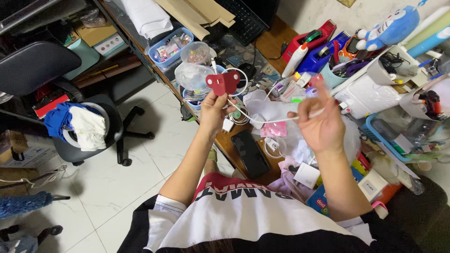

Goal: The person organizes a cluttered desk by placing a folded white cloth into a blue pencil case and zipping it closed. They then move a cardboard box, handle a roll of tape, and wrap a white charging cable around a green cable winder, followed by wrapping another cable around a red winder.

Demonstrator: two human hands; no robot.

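I see one red clip pinched in my left hand, held up above the surface. My right hand has its fingers closed on one white cable. One black phone lies below. One black chair stands on the white floor.

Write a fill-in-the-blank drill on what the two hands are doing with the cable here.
1. The left hand pinches a ____ clip shaped like a butterfly.
2. The right hand pulls the white cable taut ____ the hands.
3. A ____ phone lies flat on the wooden desk below the hands.

Missing words: red; between; black
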